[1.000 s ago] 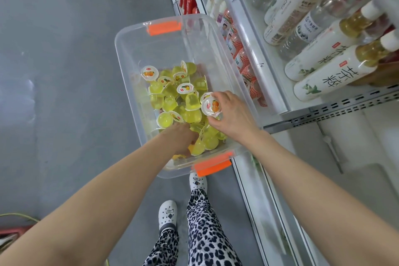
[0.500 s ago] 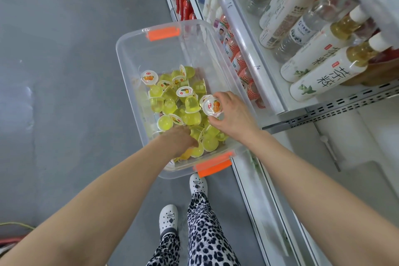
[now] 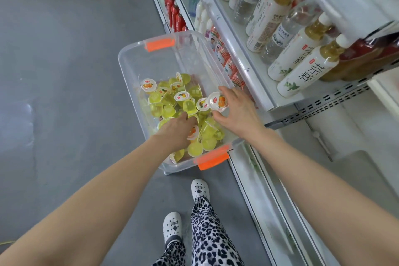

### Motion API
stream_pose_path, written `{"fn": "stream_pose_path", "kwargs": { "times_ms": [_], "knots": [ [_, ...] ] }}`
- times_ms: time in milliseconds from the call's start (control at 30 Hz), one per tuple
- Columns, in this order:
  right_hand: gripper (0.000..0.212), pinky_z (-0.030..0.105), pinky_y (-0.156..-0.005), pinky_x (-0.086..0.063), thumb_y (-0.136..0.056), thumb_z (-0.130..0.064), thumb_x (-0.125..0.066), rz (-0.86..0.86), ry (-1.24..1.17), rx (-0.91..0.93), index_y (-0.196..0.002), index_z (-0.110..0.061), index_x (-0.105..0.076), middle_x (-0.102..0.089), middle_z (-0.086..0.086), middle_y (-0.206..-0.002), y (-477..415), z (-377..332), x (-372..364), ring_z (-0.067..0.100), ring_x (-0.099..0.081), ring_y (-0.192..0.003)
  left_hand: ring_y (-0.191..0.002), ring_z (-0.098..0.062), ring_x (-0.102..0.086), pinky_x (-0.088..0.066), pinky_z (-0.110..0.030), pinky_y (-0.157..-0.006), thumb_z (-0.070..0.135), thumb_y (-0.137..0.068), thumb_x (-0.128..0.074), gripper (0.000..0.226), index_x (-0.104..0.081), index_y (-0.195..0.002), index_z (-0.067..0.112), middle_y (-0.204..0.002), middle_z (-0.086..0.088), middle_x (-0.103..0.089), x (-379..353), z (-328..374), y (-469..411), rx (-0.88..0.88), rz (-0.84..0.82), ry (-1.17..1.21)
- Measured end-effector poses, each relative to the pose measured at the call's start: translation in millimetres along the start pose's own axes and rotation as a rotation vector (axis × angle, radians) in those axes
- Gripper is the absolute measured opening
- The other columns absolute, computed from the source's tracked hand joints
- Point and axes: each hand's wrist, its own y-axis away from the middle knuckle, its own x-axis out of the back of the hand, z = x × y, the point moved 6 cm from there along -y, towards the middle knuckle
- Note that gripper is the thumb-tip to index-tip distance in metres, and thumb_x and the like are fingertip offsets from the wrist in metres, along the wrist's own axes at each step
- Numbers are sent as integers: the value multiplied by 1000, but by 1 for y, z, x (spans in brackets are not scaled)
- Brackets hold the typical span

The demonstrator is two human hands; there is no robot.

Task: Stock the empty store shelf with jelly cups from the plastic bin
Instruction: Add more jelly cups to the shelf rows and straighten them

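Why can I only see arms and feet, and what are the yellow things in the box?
The camera sits on a person's head, looking down, so you see their own arms and shoes. No machine here, just hands. The clear plastic bin stands on the grey floor beside shelves of bottles. The yellow things are jelly cups piled inside. The right hand holds one jelly cup in its fingers, above the pile. The left hand reaches down among the cups; whether it grabbed one is hidden.

- Your right hand [image 3: 235,114] has lifted its jelly cup [image 3: 218,101] a bit higher, up off the pile [image 3: 170,103].
- Your left hand [image 3: 174,131] has slid further along the bin [image 3: 129,58]; an orange-lid cup [image 3: 192,133] now peeks out under its fingers.
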Motion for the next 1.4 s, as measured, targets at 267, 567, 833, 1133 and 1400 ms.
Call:
{"fn": "stream_pose_path", "kwargs": {
  "times_ms": [267, 567, 833, 1133, 1400],
  "knots": [
    [52, 34, -89, -42, -78, -24, -69, 196, -15, -42, -124, -5, -56, -53, 13, -115, 55, -20, 77, 30, -53, -106, -111, -27, -53, -41, -33, -93, 32, -75, -72, 56, -56, -126, 16, -117, -7, -55, 67, 28, 56, -127, 377, 109],
    [44, 24, -73, -33, -80, -30, -69, 480, 18, -177, -118, -15, -53, -54, 3, -112, 166, -17, 174, 19, -53, -98, -112, -26, -50, -40, -35, -94, 45, -76, -71, 62, -52, -130, 20, -114, -6, -55, 121, 109, 99, -391, 528, 119],
    [40, 25, -72, -31, -77, -35, -66, 668, 133, -349, -110, -20, -49, -49, -6, -106, 294, 7, 261, 12, -47, -93, -105, -25, -51, -41, -38, -88, 57, -72, -72, 58, -61, -117, 22, -106, -3, -59, 162, 238, 133, -631, 586, 31],
    [39, 30, -82, -39, -76, -35, -69, 829, 243, -614, -109, -18, -54, -53, -4, -106, 473, 45, 336, 16, -51, -99, -101, -22, -50, -39, -36, -86, 72, -69, -64, 67, -63, -113, 22, -107, 0, -62, 156, 414, 186, -909, 613, 7],
    [33, 29, -78, -39, -78, -39, -71, 887, 272, -813, -101, -24, -53, -58, -3, -98, 635, 91, 386, 13, -54, -88, -104, -21, -51, -43, -39, -91, 72, -66, -67, 65, -62, -108, 22, -107, 3, -60, 116, 550, 237, -1033, 589, 123]
  ]
}}
